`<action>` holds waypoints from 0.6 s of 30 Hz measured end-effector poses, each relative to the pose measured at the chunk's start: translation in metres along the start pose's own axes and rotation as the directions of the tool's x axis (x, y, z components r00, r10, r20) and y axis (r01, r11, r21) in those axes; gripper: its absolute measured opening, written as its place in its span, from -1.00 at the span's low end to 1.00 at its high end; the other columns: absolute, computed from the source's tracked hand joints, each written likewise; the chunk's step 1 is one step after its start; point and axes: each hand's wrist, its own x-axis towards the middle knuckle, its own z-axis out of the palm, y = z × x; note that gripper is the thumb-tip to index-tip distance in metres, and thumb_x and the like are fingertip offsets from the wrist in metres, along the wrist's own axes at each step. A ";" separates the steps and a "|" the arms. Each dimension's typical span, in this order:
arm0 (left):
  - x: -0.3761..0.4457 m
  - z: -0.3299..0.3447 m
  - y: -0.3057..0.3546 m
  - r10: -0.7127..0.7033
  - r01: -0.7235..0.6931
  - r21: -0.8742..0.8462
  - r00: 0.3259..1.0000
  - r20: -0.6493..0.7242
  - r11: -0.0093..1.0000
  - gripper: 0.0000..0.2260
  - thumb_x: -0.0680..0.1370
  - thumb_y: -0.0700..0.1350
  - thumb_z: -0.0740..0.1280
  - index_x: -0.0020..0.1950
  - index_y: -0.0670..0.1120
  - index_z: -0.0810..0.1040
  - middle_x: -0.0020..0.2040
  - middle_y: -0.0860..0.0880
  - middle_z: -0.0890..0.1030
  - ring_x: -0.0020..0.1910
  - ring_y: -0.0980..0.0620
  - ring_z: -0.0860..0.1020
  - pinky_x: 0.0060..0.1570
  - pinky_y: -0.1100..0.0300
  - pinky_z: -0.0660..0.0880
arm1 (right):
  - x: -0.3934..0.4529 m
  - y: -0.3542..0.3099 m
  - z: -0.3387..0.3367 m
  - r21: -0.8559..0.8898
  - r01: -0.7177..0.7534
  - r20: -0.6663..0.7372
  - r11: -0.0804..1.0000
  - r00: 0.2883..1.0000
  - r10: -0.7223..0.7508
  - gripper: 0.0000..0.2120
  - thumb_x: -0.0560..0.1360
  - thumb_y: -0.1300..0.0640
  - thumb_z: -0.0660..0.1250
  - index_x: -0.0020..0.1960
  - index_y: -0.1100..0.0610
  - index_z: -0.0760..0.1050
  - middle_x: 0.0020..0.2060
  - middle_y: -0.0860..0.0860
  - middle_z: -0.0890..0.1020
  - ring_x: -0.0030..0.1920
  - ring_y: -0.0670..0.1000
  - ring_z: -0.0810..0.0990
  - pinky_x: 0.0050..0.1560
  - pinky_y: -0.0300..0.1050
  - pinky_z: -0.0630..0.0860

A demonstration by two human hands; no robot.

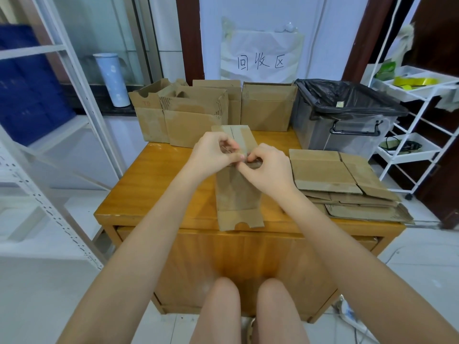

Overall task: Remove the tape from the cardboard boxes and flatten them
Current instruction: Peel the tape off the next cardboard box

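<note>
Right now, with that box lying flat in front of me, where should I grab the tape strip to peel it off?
Probably pinch the loose tape end where both hands meet on the box, from above, and pull along the centre seam toward the far flap.

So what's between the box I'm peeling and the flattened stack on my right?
Only bare wooden table, seen in the head view, separates the box from the flattened stack.

Bright, even indoor light with a cool bluish cast leaves only faint, soft shadows. The wide lens bends the shelf [62, 135] and cart [419, 125] at the edges. Detail is soft throughout, and the table [154, 180] shows mild sheen.
</note>
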 end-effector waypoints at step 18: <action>-0.009 0.000 0.000 -0.091 0.104 -0.134 0.991 0.103 0.986 -0.84 0.46 -0.19 0.48 -0.03 -0.13 0.54 -0.12 -0.04 0.58 -0.22 0.19 0.50 -0.21 0.50 0.45 | 0.001 -0.002 -0.002 -0.067 0.110 0.141 0.992 0.985 -0.100 -0.84 0.46 0.08 0.35 -0.15 0.20 0.54 -0.21 -0.01 0.48 -0.13 0.03 0.42 -0.12 -0.02 0.43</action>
